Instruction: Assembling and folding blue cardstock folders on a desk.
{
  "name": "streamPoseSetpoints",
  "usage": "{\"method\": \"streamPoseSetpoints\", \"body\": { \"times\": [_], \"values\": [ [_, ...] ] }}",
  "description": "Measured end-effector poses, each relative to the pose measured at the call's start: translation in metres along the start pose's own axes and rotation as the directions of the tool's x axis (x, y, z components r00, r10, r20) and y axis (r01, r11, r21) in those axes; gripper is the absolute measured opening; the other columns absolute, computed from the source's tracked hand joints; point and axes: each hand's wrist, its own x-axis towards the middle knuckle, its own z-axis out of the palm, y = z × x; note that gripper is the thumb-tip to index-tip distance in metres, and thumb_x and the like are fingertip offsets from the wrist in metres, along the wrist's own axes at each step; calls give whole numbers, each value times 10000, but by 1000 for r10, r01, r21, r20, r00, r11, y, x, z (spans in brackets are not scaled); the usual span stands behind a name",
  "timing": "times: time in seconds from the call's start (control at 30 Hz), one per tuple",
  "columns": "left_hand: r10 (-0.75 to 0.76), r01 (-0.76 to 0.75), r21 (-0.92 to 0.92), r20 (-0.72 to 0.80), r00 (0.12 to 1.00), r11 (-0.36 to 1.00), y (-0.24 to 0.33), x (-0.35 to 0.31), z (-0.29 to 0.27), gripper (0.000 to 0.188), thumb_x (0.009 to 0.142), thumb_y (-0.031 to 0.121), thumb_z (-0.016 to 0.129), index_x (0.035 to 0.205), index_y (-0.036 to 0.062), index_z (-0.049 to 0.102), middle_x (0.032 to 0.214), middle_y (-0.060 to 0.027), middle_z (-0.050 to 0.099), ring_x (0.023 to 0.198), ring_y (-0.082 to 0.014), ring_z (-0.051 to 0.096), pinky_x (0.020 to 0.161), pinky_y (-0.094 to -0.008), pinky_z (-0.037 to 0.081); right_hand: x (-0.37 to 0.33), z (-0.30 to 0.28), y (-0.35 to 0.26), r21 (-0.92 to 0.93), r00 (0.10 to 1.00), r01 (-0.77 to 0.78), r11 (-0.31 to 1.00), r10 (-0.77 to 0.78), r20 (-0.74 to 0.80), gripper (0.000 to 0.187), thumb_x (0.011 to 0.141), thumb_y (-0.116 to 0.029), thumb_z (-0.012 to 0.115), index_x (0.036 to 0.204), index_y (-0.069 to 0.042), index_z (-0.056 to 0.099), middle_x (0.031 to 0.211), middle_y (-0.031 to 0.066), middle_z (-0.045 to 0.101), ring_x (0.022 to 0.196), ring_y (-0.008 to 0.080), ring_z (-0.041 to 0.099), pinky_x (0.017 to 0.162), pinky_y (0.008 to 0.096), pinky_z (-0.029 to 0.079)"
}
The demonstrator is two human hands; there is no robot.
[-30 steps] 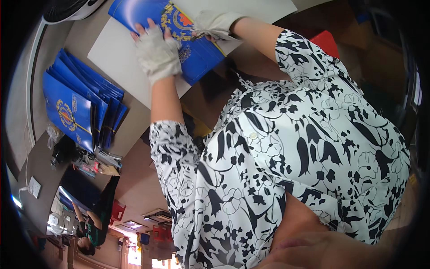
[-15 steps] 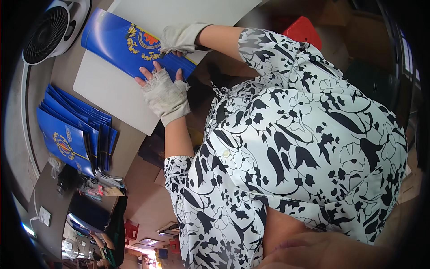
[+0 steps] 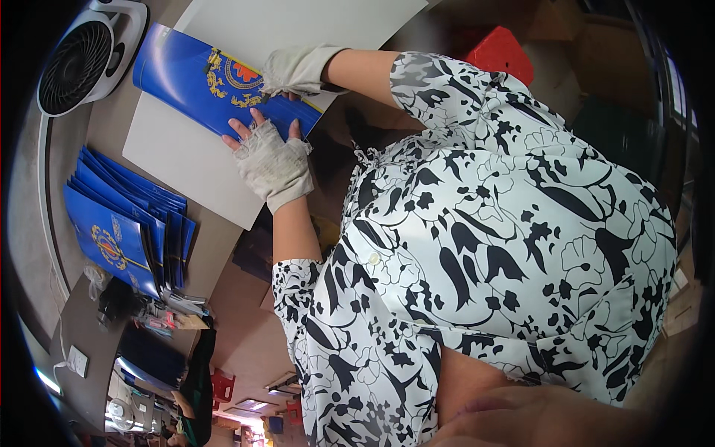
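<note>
Left grip (image 3: pixel 272 160): my gloved left hand lies flat and open, bare fingertips spread on the near edge of the blue folder (image 3: pixel 216 86); it clasps nothing.
Right grip (image 3: pixel 296 69): my gloved right hand rests on the folder's far right end, curled over its edge; whether it pinches the cover or only presses on it I cannot tell.
Blue folder: flat under both hands, its gold and orange emblem showing between them; my left hand is at its near side, my right at its upper right.
White board (image 3: pixel 186 171): a large pale sheet directly under the folder, reaching out past it on every side.
Tabletop (image 3: pixel 104 127): grey-brown, carrying the board and the folder.
Folder stack (image 3: pixel 123 223): more blue folders fanned out, left of the blue folder and below it in view, well apart from it.
Fan (image 3: pixel 82 59): a white desk fan just left of the folder's far end.
</note>
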Motion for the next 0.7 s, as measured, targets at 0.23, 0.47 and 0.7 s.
{"method": "streamPoseSetpoints", "body": {
  "times": [0.23, 0.47, 0.7],
  "values": [
    [-18, 18, -14, -16, 1000, 1000, -3, -4, 2, 850, 894, 592, 689, 1528, 60, 495, 1565, -365, 393, 1522, -503, 282, 1275, -560, 165, -18, -3, -24, -208, 999, 40, 977, -43, -6, 446, 1027, -407, 579, 926, -24, 783, 758, 105, 769, 667, 226, 750, 651, 374, 584],
    [2, -2, 0, -10, 1000, 1000, -3, -2, -3, 865, 891, 590, 692, 1523, 36, 488, 1549, -360, 419, 1509, -483, 323, 1276, -564, 164, -22, -7, -32, -271, 999, -26, 962, 14, -46, 277, 818, -248, 748, 1057, -114, 789, 951, 117, 787, 911, 325, 752, 754, 475, 579],
    [-22, 22, 19, -3, 1000, 1000, -6, -4, -4, 855, 900, 577, 686, 1522, 25, 485, 1538, -358, 435, 1511, -456, 339, 1278, -562, 161, -51, 10, -31, -338, 889, 116, 934, -249, -385, 322, 899, -287, 688, 1151, -99, 756, 1172, 166, 744, 1062, 325, 723, 908, 431, 566]
  ]
}}
